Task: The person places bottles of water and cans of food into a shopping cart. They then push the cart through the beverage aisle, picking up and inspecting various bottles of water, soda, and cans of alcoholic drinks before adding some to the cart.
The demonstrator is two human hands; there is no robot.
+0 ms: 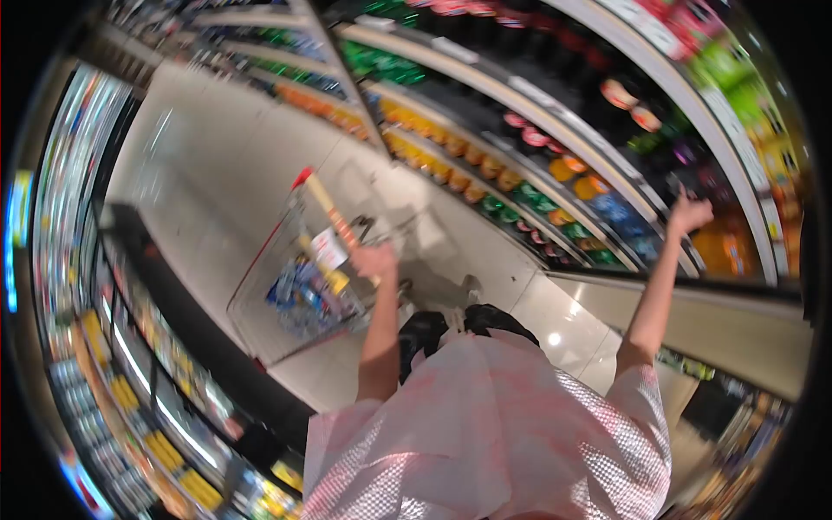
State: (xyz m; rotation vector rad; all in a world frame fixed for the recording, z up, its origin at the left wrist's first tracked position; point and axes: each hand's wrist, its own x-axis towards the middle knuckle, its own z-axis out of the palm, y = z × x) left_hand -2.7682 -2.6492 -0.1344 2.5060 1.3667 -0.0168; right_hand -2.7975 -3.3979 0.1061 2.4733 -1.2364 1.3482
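Observation:
My left hand point(374, 260) is closed around the handle point(328, 208) of a shopping cart point(260, 299), a pale bar with a red end. Inside the cart lie clear-wrapped packs of bottles point(303, 290), blue and see-through, with a white-and-red card point(328, 248) above them. My right hand point(691, 213) reaches out to the shelf of drink bottles on the right. One finger points toward the dark bottles, and the others look curled. Blur hides whether it touches or grips one. Closest to it are orange bottles point(726, 247) and dark purple ones point(706, 178).
Tiered drink shelves point(520, 143) curve along the right and top, with orange, green, blue and dark bottles. On the left runs a black-edged chiller point(165, 286) with yellow packs. Pale tiled floor point(204, 143) lies between them.

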